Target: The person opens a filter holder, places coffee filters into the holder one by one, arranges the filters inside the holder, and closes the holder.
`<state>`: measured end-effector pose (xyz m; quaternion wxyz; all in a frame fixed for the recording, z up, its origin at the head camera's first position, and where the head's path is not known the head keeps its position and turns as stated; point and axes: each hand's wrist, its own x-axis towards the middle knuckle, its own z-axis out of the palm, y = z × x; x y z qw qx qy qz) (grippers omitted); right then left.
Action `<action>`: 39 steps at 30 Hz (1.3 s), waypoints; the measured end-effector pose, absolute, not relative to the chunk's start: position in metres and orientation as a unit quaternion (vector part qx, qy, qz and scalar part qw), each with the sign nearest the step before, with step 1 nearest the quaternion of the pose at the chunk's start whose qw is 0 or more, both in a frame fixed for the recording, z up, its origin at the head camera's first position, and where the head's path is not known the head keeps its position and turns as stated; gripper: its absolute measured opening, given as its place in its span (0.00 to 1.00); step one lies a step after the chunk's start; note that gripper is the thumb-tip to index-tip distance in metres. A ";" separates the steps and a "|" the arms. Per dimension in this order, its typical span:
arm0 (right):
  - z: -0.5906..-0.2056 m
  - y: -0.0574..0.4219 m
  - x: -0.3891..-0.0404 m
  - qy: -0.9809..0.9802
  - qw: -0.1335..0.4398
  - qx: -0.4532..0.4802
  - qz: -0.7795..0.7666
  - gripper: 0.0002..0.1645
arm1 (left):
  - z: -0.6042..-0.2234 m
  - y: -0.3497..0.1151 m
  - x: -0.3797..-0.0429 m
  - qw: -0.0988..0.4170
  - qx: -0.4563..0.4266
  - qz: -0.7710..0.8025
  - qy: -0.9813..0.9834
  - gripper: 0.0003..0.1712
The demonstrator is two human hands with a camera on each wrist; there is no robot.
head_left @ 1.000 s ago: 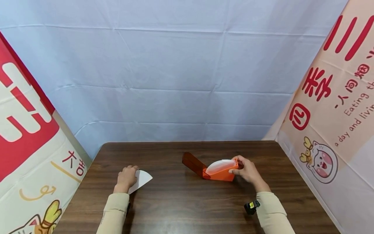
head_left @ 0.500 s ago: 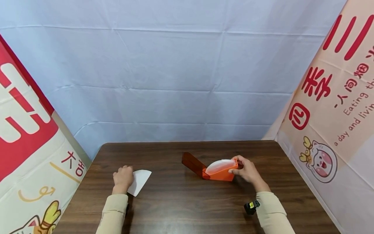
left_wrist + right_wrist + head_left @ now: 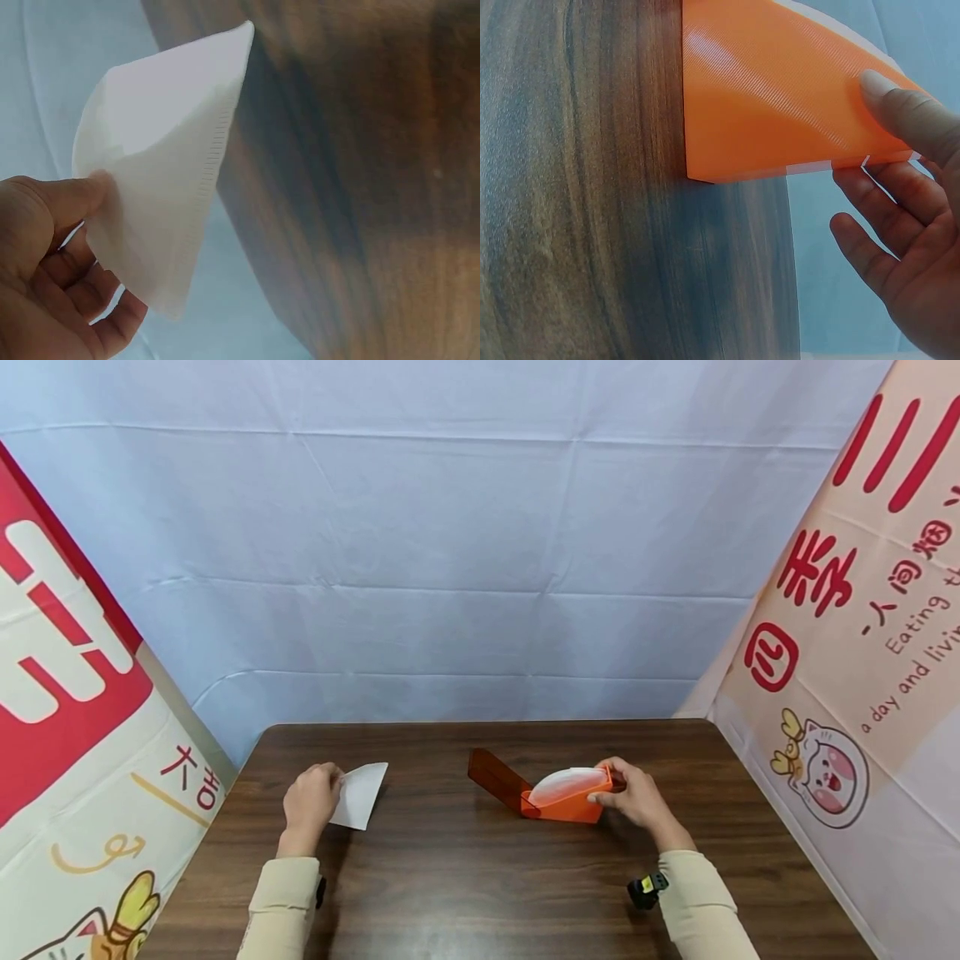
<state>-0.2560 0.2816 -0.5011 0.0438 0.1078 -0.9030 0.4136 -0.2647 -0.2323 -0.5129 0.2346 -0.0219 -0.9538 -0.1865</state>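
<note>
My left hand (image 3: 311, 797) pinches a white paper coffee filter (image 3: 362, 795) between thumb and fingers, held up over the table's left side. In the left wrist view the coffee filter (image 3: 161, 157) is a flat cone shape with a crimped seam along one edge. On the right, my right hand (image 3: 637, 797) grips the end of an orange filter case (image 3: 570, 808). A stack of white coffee filters (image 3: 566, 783) stands in the case, and its dark see-through lid (image 3: 497, 778) hangs open to the left. My right thumb (image 3: 907, 112) presses on the case's ribbed side.
Everything is over a dark wooden table (image 3: 450, 893). A pale blue cloth (image 3: 450, 568) hangs behind it, and printed cloths stand at the left and right sides. A small black camera (image 3: 647, 891) sits at my right wrist.
My left hand has lifted the coffee filter off the tabletop, turning it more upright. The right hand and the orange case have stayed in place.
</note>
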 end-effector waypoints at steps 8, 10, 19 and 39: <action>-0.501 0.282 -0.256 -0.897 0.041 0.115 0.425 0.23 | -0.500 -0.227 -0.263 0.187 0.004 -0.220 -0.957 0.03; -0.501 0.282 -0.256 -0.897 0.041 0.116 0.425 0.23 | -0.499 -0.227 -0.263 0.182 0.006 -0.224 -0.957 0.03; -0.501 0.282 -0.255 -0.896 0.038 0.118 0.426 0.23 | -0.492 -0.225 -0.258 0.173 -0.003 -0.234 -0.957 0.04; -0.500 0.281 -0.259 -0.896 0.028 0.120 0.428 0.22 | -0.477 -0.216 -0.253 0.201 -0.043 -0.259 -0.944 0.03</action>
